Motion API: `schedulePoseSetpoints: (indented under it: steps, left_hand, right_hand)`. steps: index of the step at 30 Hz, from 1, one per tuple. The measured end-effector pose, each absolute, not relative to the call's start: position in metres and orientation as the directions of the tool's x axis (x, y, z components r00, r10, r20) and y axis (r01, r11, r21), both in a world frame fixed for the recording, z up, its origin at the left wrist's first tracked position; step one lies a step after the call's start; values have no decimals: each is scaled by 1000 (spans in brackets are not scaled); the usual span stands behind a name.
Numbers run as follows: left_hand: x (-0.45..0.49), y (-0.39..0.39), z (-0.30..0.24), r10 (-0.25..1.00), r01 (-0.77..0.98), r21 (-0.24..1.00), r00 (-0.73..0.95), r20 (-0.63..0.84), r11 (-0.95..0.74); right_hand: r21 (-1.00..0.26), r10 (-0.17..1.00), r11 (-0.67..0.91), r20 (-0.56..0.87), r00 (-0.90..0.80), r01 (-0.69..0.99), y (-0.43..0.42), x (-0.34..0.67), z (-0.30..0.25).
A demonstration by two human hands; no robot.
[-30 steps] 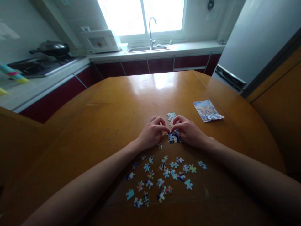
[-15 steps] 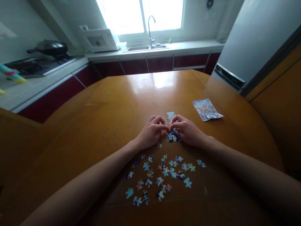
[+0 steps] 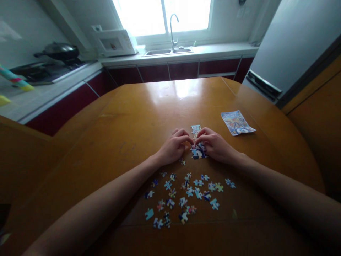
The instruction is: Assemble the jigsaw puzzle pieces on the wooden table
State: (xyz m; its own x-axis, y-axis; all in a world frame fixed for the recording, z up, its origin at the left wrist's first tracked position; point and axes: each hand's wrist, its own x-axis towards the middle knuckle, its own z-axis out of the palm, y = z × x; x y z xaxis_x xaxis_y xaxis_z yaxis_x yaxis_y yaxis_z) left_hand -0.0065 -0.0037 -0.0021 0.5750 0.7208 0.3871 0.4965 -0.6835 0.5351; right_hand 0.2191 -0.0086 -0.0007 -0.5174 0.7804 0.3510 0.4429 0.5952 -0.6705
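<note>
A partly joined jigsaw puzzle lies on the table between my hands, with a dark blue and white picture in its near part. Its far strip is pale blue. My left hand is bent at the puzzle's left side, its fingertips on the edge. From the right, my right hand covers part of the puzzle, thumb and forefinger closed on it near the left fingertips. Any single piece between the fingers is too small to make out. One loose piece lies just below my left hand.
Several loose puzzle pieces are scattered on the wooden table nearer me, between my forearms. A creased printed picture sheet lies to the right. Beyond the table are a sink, a microwave-like white box and a wok.
Both hands stay at the puzzle, with small shifts of the fingers; the fingertips have lifted slightly. The whole view has shifted a little.
</note>
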Motion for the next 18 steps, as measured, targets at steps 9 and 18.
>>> schedulePoseSetpoints:
  steps: [9, 18]
  left_hand:
    - [-7, 2, -4, 813, 520, 625, 363, 454, -582]
    - [-6, 1, -5, 813, 515, 629, 368, 451, -582]
  right_hand:
    - [-631, 770, 636, 488, -411, 444, -25, 211, 19]
    - [-425, 422, 869, 371, -827, 253, -129, 161, 36]
